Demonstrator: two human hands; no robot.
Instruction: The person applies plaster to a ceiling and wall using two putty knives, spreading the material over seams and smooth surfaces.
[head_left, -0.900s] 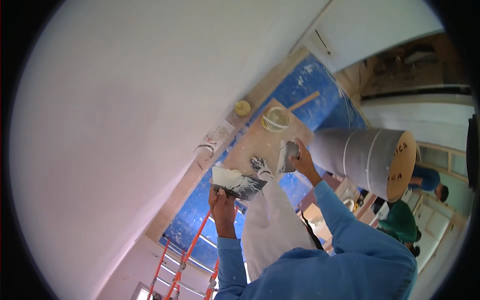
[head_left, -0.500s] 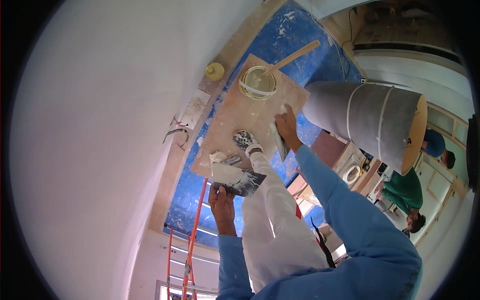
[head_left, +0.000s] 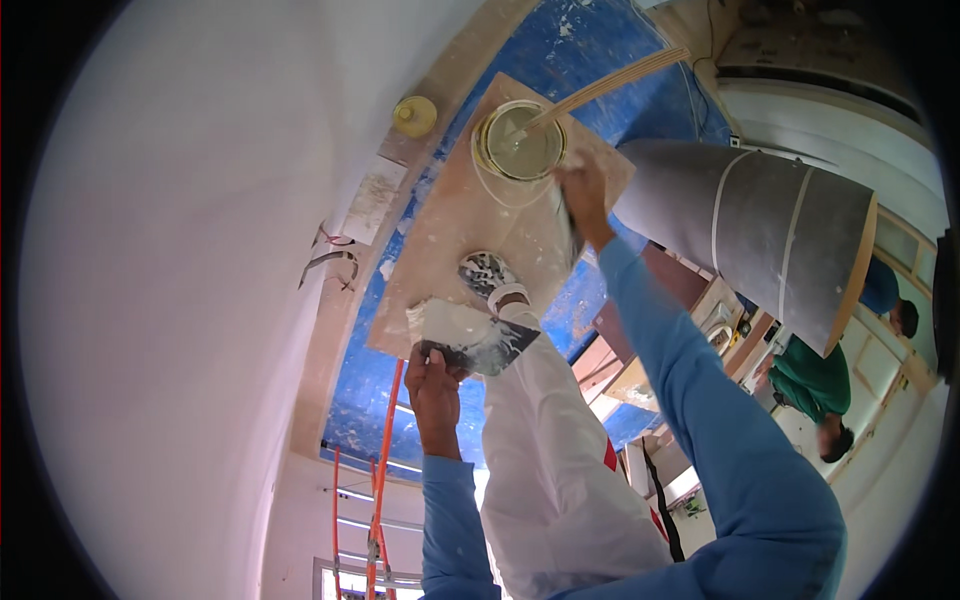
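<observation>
Here, the left hand (head_left: 437, 398) is gripping the plate (head_left: 465, 332) by its near edge, above the board (head_left: 432, 262); probably stiff, light and slippery where pasted, it is suiting this hold. Near the bucket (head_left: 480, 150), the blurred right hand (head_left: 587, 195) is seemingly gripping a blade (head_left: 573, 228).

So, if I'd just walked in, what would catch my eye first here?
Probably the wide putty blade smeared with white paste, held in the left hand at lower centre. Farther up, the right hand grips a second blade beside an open bucket with a wooden stick poking out. On the right looms a big grey cylinder with two pale bands.
</observation>
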